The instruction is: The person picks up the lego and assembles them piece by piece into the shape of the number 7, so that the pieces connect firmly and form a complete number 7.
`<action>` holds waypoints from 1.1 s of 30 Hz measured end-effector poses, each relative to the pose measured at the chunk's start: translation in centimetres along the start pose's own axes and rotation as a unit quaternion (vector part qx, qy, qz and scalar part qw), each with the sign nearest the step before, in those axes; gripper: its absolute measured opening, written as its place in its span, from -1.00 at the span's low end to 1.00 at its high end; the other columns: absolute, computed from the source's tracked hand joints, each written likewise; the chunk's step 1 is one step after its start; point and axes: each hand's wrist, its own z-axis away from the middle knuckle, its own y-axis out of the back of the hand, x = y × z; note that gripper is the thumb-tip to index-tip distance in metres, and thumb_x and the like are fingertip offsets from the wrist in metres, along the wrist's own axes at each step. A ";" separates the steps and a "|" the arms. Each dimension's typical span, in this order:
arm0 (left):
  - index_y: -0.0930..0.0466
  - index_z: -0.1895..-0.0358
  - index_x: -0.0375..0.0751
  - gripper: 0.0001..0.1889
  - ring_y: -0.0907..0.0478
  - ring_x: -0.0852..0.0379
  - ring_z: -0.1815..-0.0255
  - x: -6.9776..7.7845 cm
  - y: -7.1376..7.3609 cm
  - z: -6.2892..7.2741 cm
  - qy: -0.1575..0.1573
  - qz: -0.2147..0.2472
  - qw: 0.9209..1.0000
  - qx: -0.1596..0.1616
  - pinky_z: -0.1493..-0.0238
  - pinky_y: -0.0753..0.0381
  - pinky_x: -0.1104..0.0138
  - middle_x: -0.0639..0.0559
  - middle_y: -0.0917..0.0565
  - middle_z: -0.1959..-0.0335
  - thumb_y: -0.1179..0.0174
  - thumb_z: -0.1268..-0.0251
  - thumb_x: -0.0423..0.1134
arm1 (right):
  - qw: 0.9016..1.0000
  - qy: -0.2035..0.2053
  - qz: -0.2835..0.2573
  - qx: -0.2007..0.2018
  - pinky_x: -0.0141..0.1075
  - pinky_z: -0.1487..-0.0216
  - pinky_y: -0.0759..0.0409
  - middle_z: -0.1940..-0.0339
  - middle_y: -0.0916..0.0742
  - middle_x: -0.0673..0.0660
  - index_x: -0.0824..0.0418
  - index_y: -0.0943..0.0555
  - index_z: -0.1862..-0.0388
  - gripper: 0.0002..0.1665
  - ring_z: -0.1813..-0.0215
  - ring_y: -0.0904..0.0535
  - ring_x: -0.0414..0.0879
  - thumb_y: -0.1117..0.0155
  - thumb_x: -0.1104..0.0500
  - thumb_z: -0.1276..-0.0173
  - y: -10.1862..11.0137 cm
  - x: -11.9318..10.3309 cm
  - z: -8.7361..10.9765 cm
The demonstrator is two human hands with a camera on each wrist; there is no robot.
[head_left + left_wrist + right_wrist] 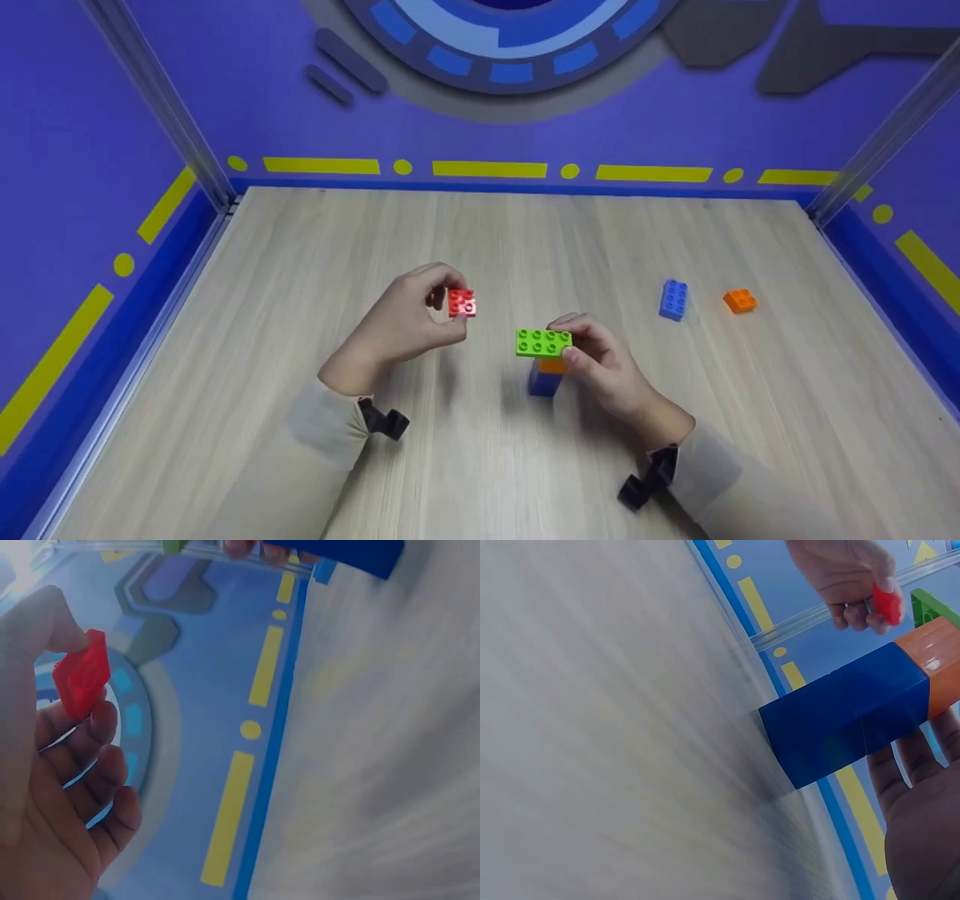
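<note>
My left hand (405, 311) pinches a small red toy brick (461, 303) between thumb and index finger, raised over the table; its other fingers curl loosely in the left wrist view. My right hand (611, 371) grips the upper part of a brick stack at its right end. A green eight-stud brick (536, 343) tops this stack, jutting out to the left. Beneath it come an orange brick (936, 664) and two blue bricks (847, 716), best seen in the right wrist view. The red brick is to the left of the stack, apart from it.
On the right of the wooden table (300, 247) lie a loose blue eight-stud brick (673, 300) and a small orange brick (741, 301). Blue-purple panels (255, 112) with yellow marks wall in the back and sides.
</note>
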 end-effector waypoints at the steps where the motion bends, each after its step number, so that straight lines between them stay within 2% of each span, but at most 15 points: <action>1: -0.73 -0.01 -0.10 -0.72 -0.53 0.10 0.16 0.3 -0.1 0.0 -0.004 0.003 1.000 -0.005 0.06 -0.54 0.29 0.09 -0.70 0.13 -0.41 -0.23 -0.29 | 1.000 0.000 0.000 0.000 -0.42 -0.24 -0.76 -0.25 -0.69 -0.05 0.19 -0.64 -0.36 -0.57 -0.17 -0.70 -0.25 -0.06 0.47 -0.69 0.0 0.0 0.0; 5: -0.75 -0.02 -0.11 -0.73 -0.54 0.10 0.17 1.2 -0.5 0.2 -0.021 0.008 1.000 -0.017 0.08 -0.58 0.25 0.07 -0.71 0.12 -0.42 -0.25 -0.29 | 1.000 -0.001 -0.001 0.002 -0.42 -0.23 -0.75 -0.23 -0.69 -0.05 0.14 -0.64 -0.36 -0.54 -0.16 -0.69 -0.25 -0.06 0.48 -0.69 0.0 0.0 0.0; 9: -0.76 -0.03 -0.11 -0.73 -0.53 0.12 0.18 1.6 -1.1 0.3 -0.030 0.008 0.999 -0.030 0.10 -0.55 0.32 0.07 -0.72 0.11 -0.44 -0.27 -0.28 | 1.000 -0.008 0.001 0.007 -0.41 -0.22 -0.76 -0.23 -0.70 -0.04 0.14 -0.65 -0.35 -0.54 -0.16 -0.70 -0.25 -0.06 0.48 -0.68 0.0 0.0 -0.1; 18: -0.77 -0.06 -0.19 -0.71 -0.60 -0.08 0.23 1.3 -2.9 0.6 -0.058 0.023 0.997 -0.051 0.19 -0.49 0.42 0.02 -0.76 0.11 -0.47 -0.29 -0.26 | 1.000 -0.014 0.019 0.010 -0.39 -0.22 -0.77 -0.21 -0.70 -0.02 0.41 -0.58 -0.33 -0.64 -0.15 -0.71 -0.24 -0.05 0.48 -0.67 0.0 -0.1 0.1; 22: -0.78 -0.05 -0.20 -0.72 -0.57 0.06 0.25 1.2 -3.4 0.5 -0.059 0.033 0.996 -0.058 0.20 -0.51 0.42 0.02 -0.78 0.12 -0.46 -0.31 -0.27 | 1.000 -0.013 0.015 0.009 -0.39 -0.24 -0.77 -0.22 -0.71 -0.03 0.46 -0.56 -0.34 -0.65 -0.16 -0.70 -0.23 -0.06 0.48 -0.68 0.1 0.0 0.2; 27: -0.79 -0.06 -0.22 -0.74 -0.57 0.17 0.29 1.0 -4.1 0.5 -0.052 0.067 0.994 -0.067 0.23 -0.54 0.42 -0.01 -0.83 0.16 -0.45 -0.35 -0.29 | 1.000 -0.010 0.013 0.003 -0.39 -0.25 -0.76 -0.22 -0.73 -0.02 0.47 -0.55 -0.35 -0.67 -0.16 -0.69 -0.22 -0.07 0.45 -0.71 0.2 0.0 0.1; 30: -0.79 -0.09 -0.25 -0.73 -0.57 0.19 0.31 1.0 -4.5 0.6 -0.042 0.094 0.992 -0.068 0.24 -0.54 0.45 -0.04 -0.83 0.17 -0.47 -0.36 -0.32 | 1.000 -0.011 0.013 0.002 -0.38 -0.25 -0.76 -0.21 -0.73 -0.02 0.50 -0.54 -0.35 -0.67 -0.16 -0.69 -0.21 -0.07 0.44 -0.71 0.2 0.0 0.1; 33: -0.80 -0.12 -0.26 -0.71 -0.58 0.21 0.30 1.0 -4.8 0.6 -0.021 0.123 0.990 -0.066 0.23 -0.57 0.44 -0.06 -0.81 0.18 -0.48 -0.36 -0.34 | 1.000 -0.018 0.012 0.005 -0.38 -0.26 -0.76 -0.22 -0.73 -0.02 0.41 -0.57 -0.35 -0.66 -0.17 -0.69 -0.22 -0.07 0.44 -0.71 0.1 -0.1 0.2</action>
